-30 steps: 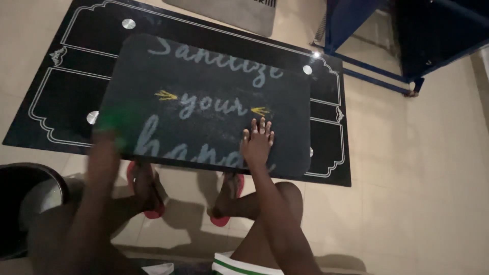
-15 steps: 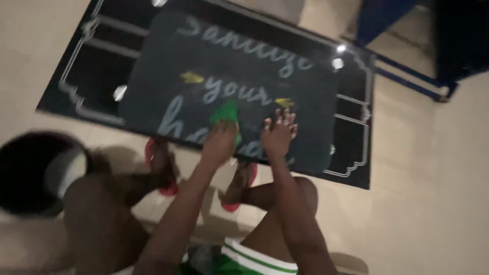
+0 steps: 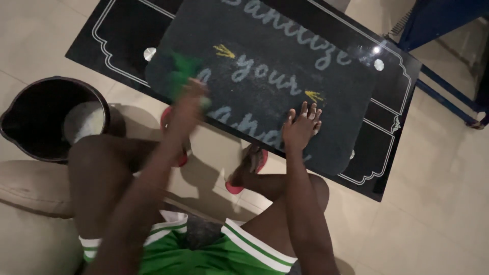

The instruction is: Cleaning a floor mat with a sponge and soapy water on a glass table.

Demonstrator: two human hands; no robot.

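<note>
Green shorts [image 3: 219, 257] with white stripes, red sandals [image 3: 243, 175].

**Both arms out, one hand flat, one blurred**

The right hand [image 3: 301, 127] lies palm down with the fingers spread and straight, thumb set out to the side. Its forearm runs straight back toward the body, passing over the right knee, elbow only slightly bent. The left hand [image 3: 189, 99] is smeared by motion blur, so the finger pose cannot be told; it seems curled over something green. The left arm reaches forward and up from the lower left, crossing above the left thigh. The two hands are well apart
</note>
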